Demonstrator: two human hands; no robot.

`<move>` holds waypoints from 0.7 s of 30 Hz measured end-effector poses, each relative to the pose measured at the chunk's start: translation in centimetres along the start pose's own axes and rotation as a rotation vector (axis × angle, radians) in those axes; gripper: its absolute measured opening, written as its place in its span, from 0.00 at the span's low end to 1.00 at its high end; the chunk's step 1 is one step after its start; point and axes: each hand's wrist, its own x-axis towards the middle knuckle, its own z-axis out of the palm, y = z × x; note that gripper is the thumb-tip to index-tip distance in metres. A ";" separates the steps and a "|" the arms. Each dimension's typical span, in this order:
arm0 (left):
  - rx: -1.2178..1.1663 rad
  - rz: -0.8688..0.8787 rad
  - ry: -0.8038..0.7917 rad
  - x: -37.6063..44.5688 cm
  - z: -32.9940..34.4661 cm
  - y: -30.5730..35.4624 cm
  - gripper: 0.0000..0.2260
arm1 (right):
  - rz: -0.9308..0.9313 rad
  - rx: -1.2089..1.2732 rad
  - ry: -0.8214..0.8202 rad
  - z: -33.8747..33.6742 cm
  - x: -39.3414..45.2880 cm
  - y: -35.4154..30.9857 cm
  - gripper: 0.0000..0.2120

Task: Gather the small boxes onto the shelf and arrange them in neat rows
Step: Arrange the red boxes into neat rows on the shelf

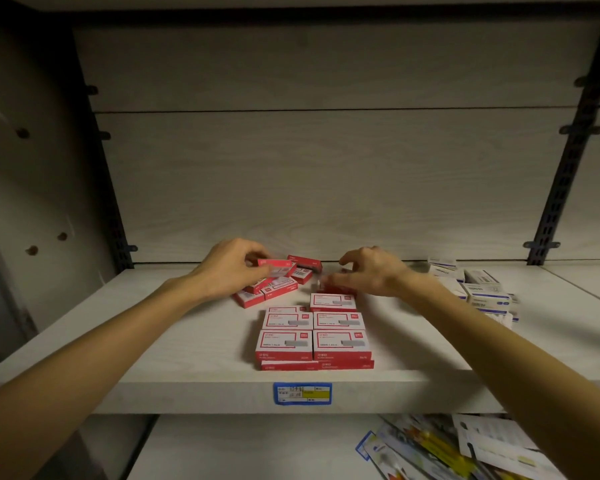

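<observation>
now, shelf (194,344): pale woodgrain board, blue price label (302,393) on its front edge
left hand (234,268): pinching a red box (274,263) above the loose heap (274,287)
right hand (369,271): fingers curled on a box (336,288) behind the rows
neat rows (314,332): two columns, mid-shelf
room: slotted metal uprights (565,168), white-blue boxes (482,292) at right

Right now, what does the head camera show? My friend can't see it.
Two hands reach over a pale shelf: the left hand pinches a small red box above a messy pile, and the right hand touches another red box behind neat rows of boxes. White boxes sit to the right.
</observation>
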 end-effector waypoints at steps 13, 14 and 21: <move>-0.164 -0.055 0.057 -0.3 1.9 0.0 0.07 | 0.151 0.178 0.169 2.0 -0.6 0.4 0.24; -0.181 -0.062 0.087 -0.3 2.0 0.1 0.06 | 0.158 0.176 0.176 2.1 -0.6 0.2 0.23; -0.035 0.035 -0.008 -1.8 2.7 1.1 0.07 | 0.120 0.255 0.176 2.5 -0.9 0.3 0.16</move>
